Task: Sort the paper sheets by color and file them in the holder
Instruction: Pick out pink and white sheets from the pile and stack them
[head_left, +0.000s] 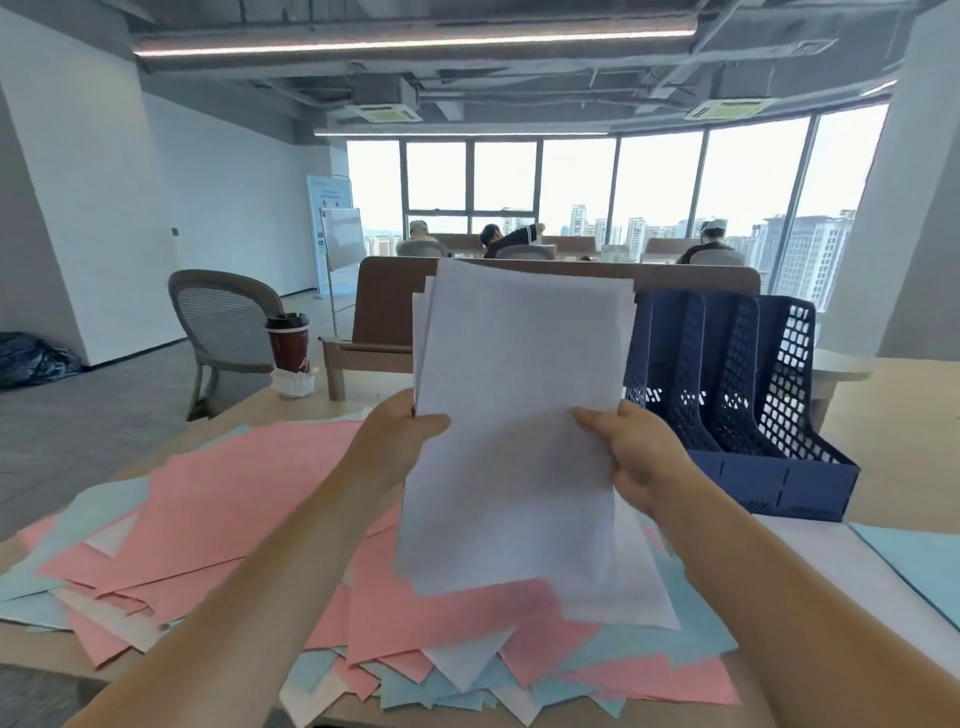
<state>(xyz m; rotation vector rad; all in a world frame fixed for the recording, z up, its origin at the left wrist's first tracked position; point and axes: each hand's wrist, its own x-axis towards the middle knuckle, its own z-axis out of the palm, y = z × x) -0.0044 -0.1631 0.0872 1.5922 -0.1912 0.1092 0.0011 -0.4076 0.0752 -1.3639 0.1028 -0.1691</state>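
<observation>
White sheets (519, 415) are held up in the middle of the frame. Their left edge is pinched by the left hand (400, 434) and their right edge by the right hand (641, 457). Pink sheets (234, 493) and blue sheets (98, 504) are spread across the bottom. The holder (769, 483) is seen at the right, beside the white sheets.

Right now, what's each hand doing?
Left hand: grips the white sheets at their left edge.
Right hand: grips the same white sheets at their right edge.
</observation>
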